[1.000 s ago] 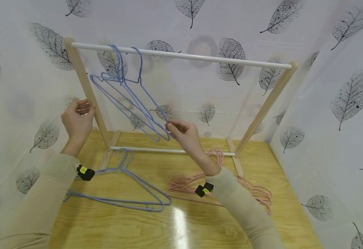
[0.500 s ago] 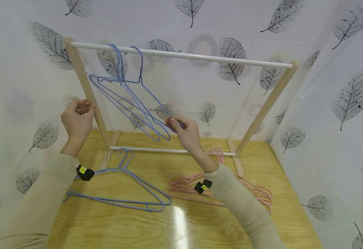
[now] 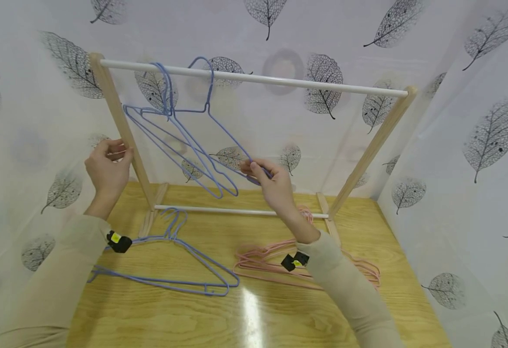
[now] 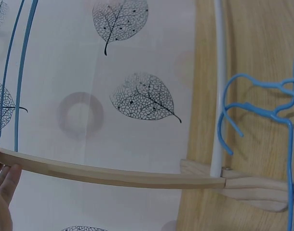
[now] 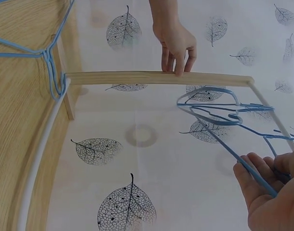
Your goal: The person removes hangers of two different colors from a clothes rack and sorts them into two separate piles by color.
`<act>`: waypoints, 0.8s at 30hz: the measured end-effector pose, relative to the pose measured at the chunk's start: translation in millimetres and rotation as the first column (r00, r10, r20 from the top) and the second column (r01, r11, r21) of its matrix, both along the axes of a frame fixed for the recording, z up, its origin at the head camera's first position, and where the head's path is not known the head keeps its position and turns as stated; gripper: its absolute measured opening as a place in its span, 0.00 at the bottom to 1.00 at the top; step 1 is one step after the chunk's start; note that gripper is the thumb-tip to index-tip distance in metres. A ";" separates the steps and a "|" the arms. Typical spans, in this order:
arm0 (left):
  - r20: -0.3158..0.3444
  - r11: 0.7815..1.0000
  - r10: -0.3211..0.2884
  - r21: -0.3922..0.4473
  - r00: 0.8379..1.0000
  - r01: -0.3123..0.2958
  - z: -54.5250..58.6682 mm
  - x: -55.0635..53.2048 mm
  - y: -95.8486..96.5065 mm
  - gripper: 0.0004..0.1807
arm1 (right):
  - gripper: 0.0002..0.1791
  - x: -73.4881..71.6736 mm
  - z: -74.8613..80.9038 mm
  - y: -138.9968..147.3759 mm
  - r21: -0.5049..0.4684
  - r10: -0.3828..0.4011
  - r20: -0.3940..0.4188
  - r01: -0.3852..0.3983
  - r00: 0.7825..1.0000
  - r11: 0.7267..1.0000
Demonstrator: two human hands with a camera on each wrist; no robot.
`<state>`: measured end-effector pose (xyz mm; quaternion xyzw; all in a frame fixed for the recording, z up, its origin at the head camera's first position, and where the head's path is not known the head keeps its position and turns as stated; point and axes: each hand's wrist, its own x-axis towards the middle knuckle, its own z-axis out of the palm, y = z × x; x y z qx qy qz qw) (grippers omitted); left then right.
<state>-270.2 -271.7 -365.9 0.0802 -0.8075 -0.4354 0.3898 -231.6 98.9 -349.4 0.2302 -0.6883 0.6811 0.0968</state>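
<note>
With its thumb and fingers my right hand (image 3: 276, 186) pinches the lower right corner of a blue clothes hanger (image 3: 230, 133). This hanger's hook loops over the rack's white top rail (image 3: 280, 79), its crown standing above the bar. To its left other blue hangers (image 3: 167, 92) hang close together on the rail. My left hand (image 3: 108, 166) holds the left wooden post (image 3: 121, 116) of the clothes rack between thumb and fingers, and the right wrist view shows those fingers on the post (image 5: 152, 78).
Blue hangers (image 3: 206, 261) lie on the wooden table (image 3: 171, 321) at the front left. A pile of pink hangers (image 3: 262, 256) lies at the right, partly behind my right forearm. The rack's lower bar (image 3: 219, 210) runs low behind them. Leaf-printed sheeting surrounds the table.
My right hand has moved right with the hanger's corner. The hanger's hook has shifted right along the rail and risen a little, apart from the others. My left hand stays on the post.
</note>
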 end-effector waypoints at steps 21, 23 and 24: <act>-0.004 1.000 0.004 -0.007 1.000 -0.004 0.2 1.8 0.8 0.15 | 0.19 34.7 -6.0 56.5 -0.046 -0.025 0.077 0.028 0.997 0.999; -0.005 1.000 0.005 -0.007 1.000 -0.005 0.0 1.7 1.0 0.15 | 0.19 39.5 -8.7 61.6 -0.055 -0.019 0.103 0.025 0.994 0.998; -0.007 1.000 0.004 -0.006 1.000 -0.004 -0.1 1.6 1.0 0.15 | 0.19 41.8 -10.0 64.0 -0.064 -0.018 0.111 0.025 0.994 0.998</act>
